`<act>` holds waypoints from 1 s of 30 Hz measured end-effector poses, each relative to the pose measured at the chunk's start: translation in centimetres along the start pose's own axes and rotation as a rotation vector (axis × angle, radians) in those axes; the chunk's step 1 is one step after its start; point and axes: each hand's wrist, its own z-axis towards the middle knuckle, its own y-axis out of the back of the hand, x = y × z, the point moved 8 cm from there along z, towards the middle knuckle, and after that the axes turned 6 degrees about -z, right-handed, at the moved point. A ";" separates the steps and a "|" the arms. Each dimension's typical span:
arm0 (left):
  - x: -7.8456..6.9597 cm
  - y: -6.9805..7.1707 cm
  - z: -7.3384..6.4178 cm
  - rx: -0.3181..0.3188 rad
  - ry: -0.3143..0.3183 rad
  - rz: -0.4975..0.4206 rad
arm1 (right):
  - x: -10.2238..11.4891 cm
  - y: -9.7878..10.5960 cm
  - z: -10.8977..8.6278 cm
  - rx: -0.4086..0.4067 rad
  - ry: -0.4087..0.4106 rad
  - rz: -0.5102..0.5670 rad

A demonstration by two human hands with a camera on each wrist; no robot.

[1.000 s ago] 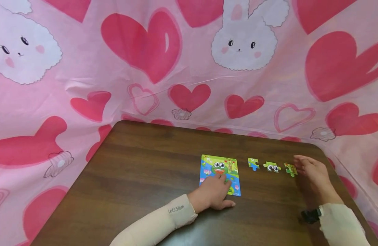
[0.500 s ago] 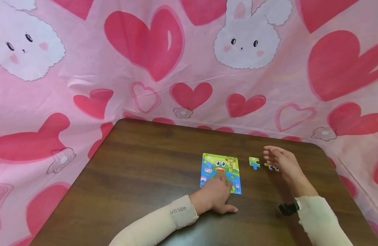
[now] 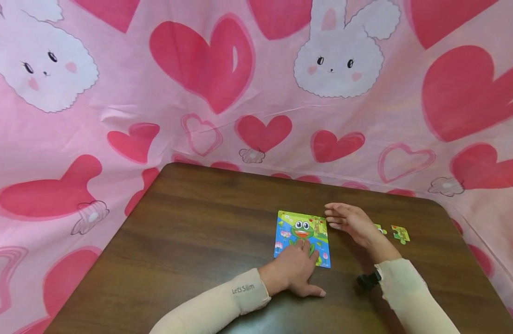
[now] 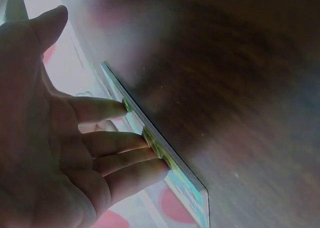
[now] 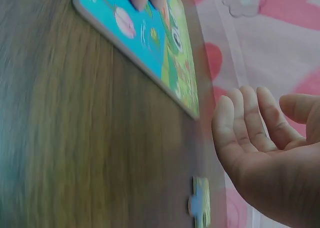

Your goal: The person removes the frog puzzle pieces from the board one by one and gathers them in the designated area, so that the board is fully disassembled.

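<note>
A square frog picture puzzle [image 3: 304, 225] lies flat on the brown table, green and blue with pink flowers. My left hand [image 3: 290, 269] rests on its lower part, and the fingertips [image 4: 162, 164] press its surface in the left wrist view. Just off its upper right corner hovers my right hand [image 3: 352, 225], fingers loosely extended, holding nothing. To its right lie loose jigsaw pieces: one mostly covered by the hand [image 3: 382, 229] and a tree piece [image 3: 400, 234]. A blue-and-green piece [image 5: 201, 202] shows in the right wrist view; in the head view the right hand hides it.
The brown table [image 3: 189, 232] has rounded far corners. A pink cloth [image 3: 214, 134] with hearts and rabbits hangs behind it and along the sides. On the right wrist sits a black device [image 3: 369, 280].
My right hand has moved left from beside the tree piece, passing over the loose pieces, to near the puzzle's upper right corner. The left hand stays on the puzzle.
</note>
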 end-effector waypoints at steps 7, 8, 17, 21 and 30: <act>0.1 0.5 0.2 -0.043 -0.005 -0.016 | 0.7 -2.6 1.3 0.055 -0.014 -0.065; 0.1 0.5 0.2 -0.040 -0.004 -0.023 | 0.8 -2.9 1.4 0.060 -0.018 -0.070; -0.2 0.5 0.0 0.026 0.010 -0.030 | 1.0 -7.0 2.8 0.169 -0.006 -0.086; -0.4 0.3 0.0 0.037 0.000 -0.043 | 1.2 -8.6 3.2 0.211 -0.005 -0.099; -0.2 0.3 -0.3 0.018 -0.020 -0.029 | 1.6 -11.1 4.1 0.298 -0.009 -0.190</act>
